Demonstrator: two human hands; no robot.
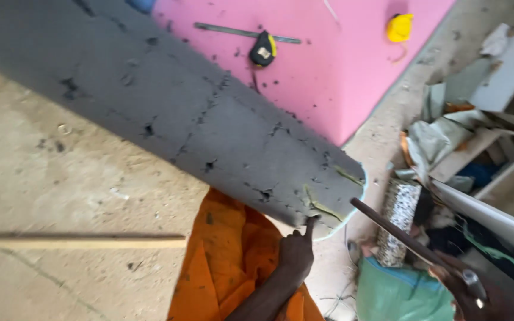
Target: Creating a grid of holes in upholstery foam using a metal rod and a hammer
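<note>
The grey foam slab [168,101], cut off at the frame's top and left edges, runs its long axis from upper left down to a rounded end at lower right of centre, overlapping the pink sheet [328,77] and hiding part of the orange cloth [227,261]. The left hand [297,252], bottom centre, touches the slab's lower edge with one raised finger, the others curled. The right hand [477,294], half cut off in the bottom right corner, is closed around a dark rod [400,232] that points up-left toward the slab's end.
</note>
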